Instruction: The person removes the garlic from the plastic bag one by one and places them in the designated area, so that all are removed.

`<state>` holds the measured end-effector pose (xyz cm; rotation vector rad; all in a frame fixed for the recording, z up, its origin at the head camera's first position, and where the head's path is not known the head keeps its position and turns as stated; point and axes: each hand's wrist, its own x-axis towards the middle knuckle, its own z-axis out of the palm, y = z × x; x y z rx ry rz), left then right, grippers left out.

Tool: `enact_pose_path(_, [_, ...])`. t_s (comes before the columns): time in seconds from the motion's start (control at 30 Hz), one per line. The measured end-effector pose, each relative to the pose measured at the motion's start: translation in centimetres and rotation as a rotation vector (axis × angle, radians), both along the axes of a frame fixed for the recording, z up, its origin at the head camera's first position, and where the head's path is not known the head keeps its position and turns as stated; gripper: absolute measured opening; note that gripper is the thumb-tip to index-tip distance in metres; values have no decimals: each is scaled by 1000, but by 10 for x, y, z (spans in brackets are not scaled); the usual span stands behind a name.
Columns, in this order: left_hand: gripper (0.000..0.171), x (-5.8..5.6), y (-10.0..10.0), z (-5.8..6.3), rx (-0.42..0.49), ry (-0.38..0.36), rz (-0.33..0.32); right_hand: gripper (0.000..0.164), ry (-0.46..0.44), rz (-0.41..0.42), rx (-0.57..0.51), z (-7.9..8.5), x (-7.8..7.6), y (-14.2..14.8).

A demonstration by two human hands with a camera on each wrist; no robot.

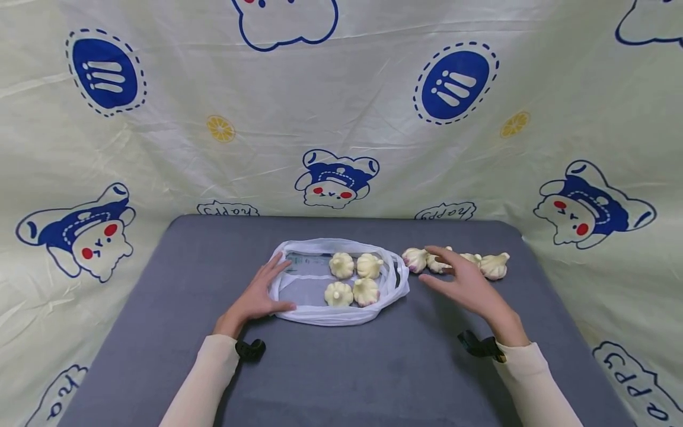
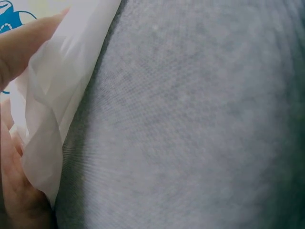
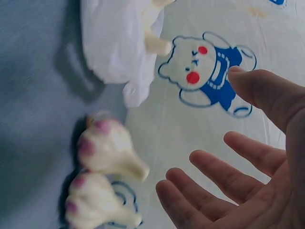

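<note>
A white plastic bag lies spread on the table with its mouth rolled wide, and several garlic bulbs sit in its right half. At the bag's left end my left hand rests on the rim, thumb and fingers spread apart; the left wrist view shows thin plastic against the hand, partly covering the fingers. My right hand hovers in front of a row of more garlic bulbs right of the bag, hiding some of them. Its fingers are spread and hold nothing.
A grey cloth covers the table. Behind and at both sides hangs a pale printed curtain, reaching down to the table's back edge. Dark straps sit on both wrists.
</note>
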<state>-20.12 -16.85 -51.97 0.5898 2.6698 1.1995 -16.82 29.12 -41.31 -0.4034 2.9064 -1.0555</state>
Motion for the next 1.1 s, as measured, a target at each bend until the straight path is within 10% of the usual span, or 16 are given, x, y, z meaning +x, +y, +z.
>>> enact_pose_path(1.1, [91, 8, 7, -3, 152, -6, 131, 67, -203, 387, 86, -7, -103, -106])
